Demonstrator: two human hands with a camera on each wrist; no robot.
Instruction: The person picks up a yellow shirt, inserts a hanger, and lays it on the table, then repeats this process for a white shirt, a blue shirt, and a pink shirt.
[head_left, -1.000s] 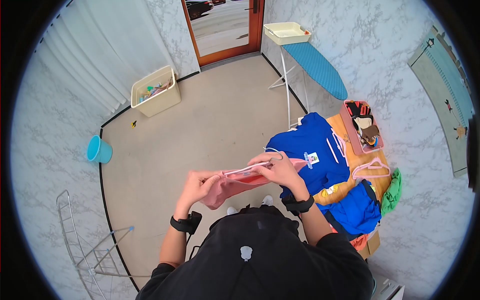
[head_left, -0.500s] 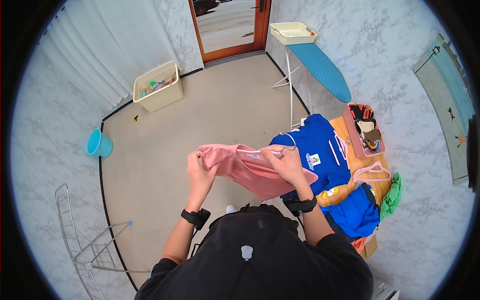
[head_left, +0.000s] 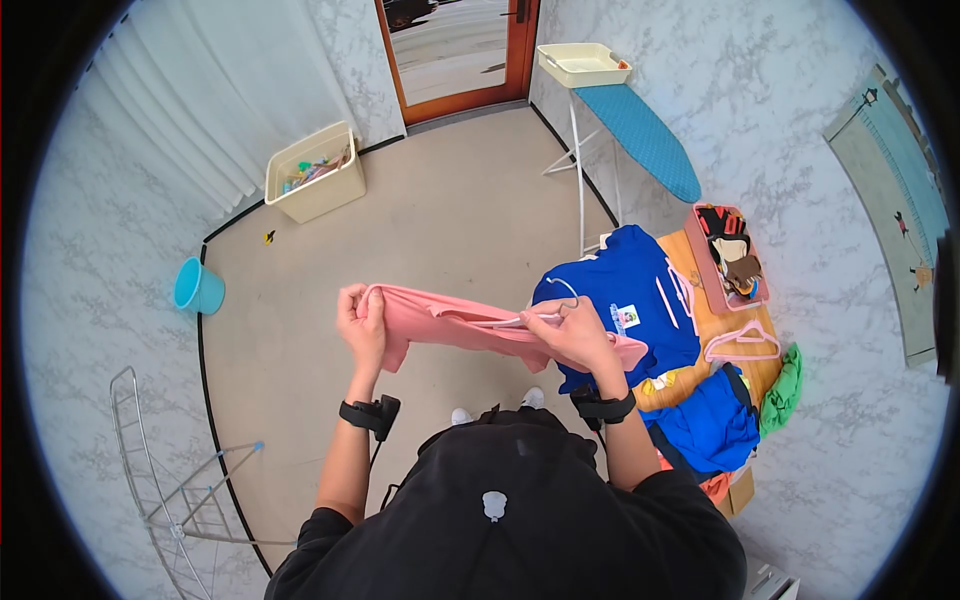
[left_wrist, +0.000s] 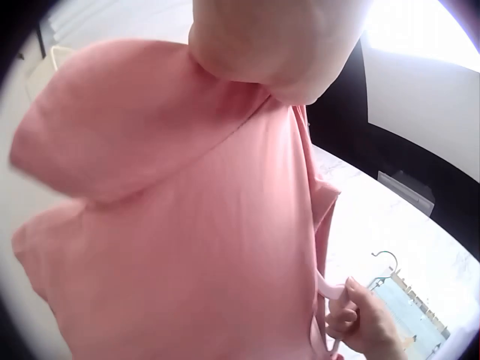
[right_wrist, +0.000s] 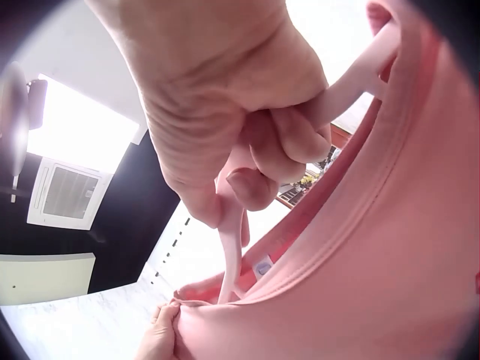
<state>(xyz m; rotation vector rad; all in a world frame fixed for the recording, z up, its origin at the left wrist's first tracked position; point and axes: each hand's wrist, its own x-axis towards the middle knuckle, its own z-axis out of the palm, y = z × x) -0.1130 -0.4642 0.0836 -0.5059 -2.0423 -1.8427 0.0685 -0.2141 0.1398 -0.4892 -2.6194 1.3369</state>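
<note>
A pink T-shirt point(head_left: 425, 322) is stretched sideways between both hands in front of the body. My left hand point(head_left: 362, 325) pinches its left end, by the shoulder, with the cloth bunched under the fingers in the left wrist view. Inside the neck opening lies a pale pink hanger point(right_wrist: 356, 86), its metal hook standing above the collar. The right hand point(right_wrist: 217, 127) curls its fingers round the hanger's middle, just below the hook. One hanger arm runs into the shirt on each side, and the ends are hidden in the cloth.
On the right, a wooden table point(head_left: 708, 318) bears a blue shirt point(head_left: 590, 285), pink hangers point(head_left: 742, 342), a pink bin point(head_left: 708, 270) and more clothes. An ironing board point(head_left: 640, 140) stands beyond it. A cream bin point(head_left: 318, 190), blue bucket point(head_left: 200, 288) and drying rack point(head_left: 190, 520) line the left side.
The left hand has moved left and forward, drawing the T-shirt's end out from the hanger until the cloth is taut. The right hand keeps its grip on the hanger, shifting slightly.
</note>
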